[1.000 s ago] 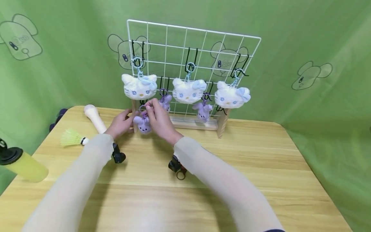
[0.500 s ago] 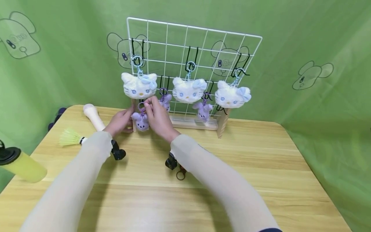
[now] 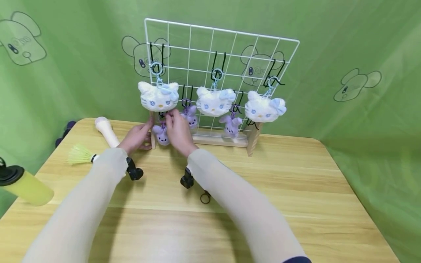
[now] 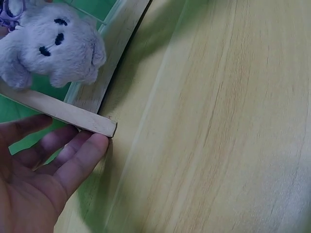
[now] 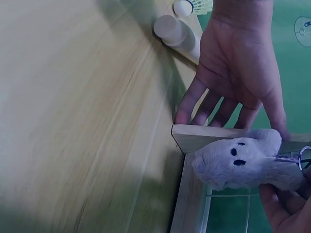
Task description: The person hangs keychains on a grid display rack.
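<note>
With thumb and fingers my right hand [image 3: 179, 132] pinches the small ring at the top of a purple bunny plush keychain [image 3: 162, 137]. This ring is at a black hook low on the left of a white wire grid rack [image 3: 221, 29]; whether the hook passes through it, I cannot tell. The plush dangles beside the rack's left wooden post [image 4: 77, 114]. Against that post's outer side my left hand [image 4: 43, 179] rests its fingertips, the fingers fairly straight and spread. Just above my right hand hangs a white cat-face plush keychain [image 3: 158, 98].
Two more white cat plushes [image 3: 215, 103] and two purple plushes [image 3: 232, 126] hang on the rack. Leftward lie a white microphone [image 3: 107, 132], a yellow shuttlecock [image 3: 80, 155] and a yellow bottle [image 3: 31, 188]. A dark key ring [image 3: 205, 198] lies under the right forearm.
My right hand has shifted slightly left and upward, bringing the purple plush and its ring closer to the lower left hook. The left hand has stayed at the post.
</note>
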The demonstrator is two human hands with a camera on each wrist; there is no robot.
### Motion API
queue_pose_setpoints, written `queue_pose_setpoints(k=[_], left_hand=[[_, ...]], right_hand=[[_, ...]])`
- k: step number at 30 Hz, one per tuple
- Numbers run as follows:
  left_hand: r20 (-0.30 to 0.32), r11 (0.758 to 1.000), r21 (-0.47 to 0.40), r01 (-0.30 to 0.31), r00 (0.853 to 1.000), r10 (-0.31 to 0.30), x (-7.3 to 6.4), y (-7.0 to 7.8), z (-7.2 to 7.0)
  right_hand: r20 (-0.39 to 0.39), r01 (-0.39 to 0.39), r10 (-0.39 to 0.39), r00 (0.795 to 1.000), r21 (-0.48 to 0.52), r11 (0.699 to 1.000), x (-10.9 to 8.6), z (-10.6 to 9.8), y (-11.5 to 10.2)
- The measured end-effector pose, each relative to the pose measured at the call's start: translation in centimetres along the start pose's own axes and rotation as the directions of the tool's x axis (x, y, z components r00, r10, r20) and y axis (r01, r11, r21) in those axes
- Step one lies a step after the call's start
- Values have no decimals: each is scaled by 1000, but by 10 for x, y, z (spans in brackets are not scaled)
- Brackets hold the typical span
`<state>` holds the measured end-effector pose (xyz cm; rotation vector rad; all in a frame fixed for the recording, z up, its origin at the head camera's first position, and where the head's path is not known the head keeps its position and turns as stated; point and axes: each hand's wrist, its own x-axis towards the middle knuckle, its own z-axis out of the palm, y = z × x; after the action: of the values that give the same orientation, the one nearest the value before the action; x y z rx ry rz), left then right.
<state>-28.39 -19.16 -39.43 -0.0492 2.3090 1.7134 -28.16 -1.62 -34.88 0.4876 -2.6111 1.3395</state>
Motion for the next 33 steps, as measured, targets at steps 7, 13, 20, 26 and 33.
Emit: queue_pose_setpoints(k=[7,13,20,26,33], left_hand=[[-10,1000,-8,6,1000,-6,0,1,3],[-26,1000,-13,12,1000,-12,-2,2,4],[-26,1000,6,6,1000,-6,-3,0,4],[-41,999,35,5,999,-3,-5,-2,4],[-40,1000,24,-12,999,13,-5,0,8]], right_hand=[[-20,-49,49,999,11,999,4,1,-1],[-4,-29,29,1000,-13,1000,1,-1,0],[93,65,-54,994,-117,991,-10,-13,2],[179,160,-139,974,-105,982,-26,-35,6],[303,266,-244,921,-34,963,-51,-76,13]])
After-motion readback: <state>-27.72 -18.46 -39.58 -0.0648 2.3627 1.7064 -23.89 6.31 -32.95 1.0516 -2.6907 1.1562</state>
